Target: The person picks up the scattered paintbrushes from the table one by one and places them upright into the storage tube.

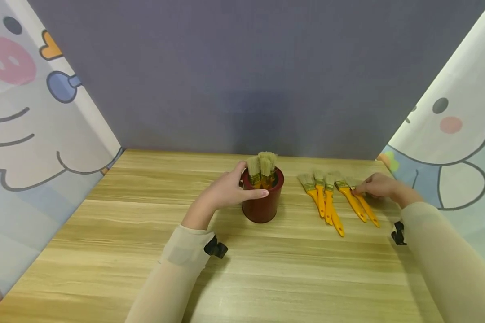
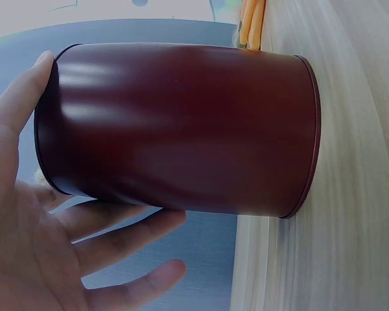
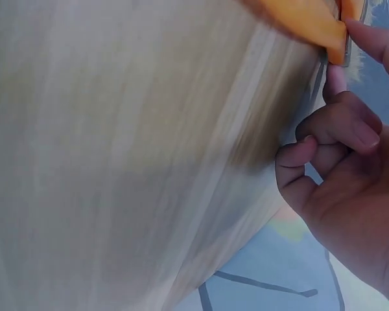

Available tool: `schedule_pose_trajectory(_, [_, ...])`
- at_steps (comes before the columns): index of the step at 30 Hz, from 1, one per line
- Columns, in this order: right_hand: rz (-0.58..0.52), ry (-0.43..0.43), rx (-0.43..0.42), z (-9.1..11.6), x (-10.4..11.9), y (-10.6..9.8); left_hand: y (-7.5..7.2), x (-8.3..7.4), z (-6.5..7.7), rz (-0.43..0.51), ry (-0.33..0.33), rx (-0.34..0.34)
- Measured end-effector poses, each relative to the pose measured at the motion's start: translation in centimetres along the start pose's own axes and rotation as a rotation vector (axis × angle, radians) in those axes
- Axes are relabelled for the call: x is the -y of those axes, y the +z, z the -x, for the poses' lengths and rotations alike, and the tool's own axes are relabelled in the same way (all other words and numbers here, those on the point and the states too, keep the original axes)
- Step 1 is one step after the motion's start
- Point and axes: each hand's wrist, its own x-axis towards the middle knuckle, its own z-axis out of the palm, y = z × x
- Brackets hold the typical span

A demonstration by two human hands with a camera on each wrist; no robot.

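Observation:
A dark red can [image 1: 260, 210] stands upright on the wooden table, with several bristle-up paintbrushes [image 1: 266, 163] in it. My left hand [image 1: 228, 188] holds the can near its rim, thumb on the near side; in the left wrist view the can's wall [image 2: 181, 129] lies between thumb and fingers. Over on the right, my right hand [image 1: 381, 185] pinches the rightmost yellow-handled paintbrush [image 1: 370, 211] near its metal band, between thumb and index finger. The right wrist view shows part of its orange-looking handle [image 3: 305, 23], while the other fingers are curled.
Several more yellow-handled paintbrushes [image 1: 320, 197] lie between the can and my right hand, some overlapping, bristles toward the back. A grey panel [image 1: 258, 80] rises behind the table [image 1: 145, 251]. Cartoon-printed sheets [image 1: 32, 134] flank both sides.

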Motion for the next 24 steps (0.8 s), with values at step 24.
schedule_pose_trajectory(24, [-0.010,-0.100,-0.147,1.5,-2.7,1.5,-0.2,0.7,-0.3,0.009,0.042,-0.002])
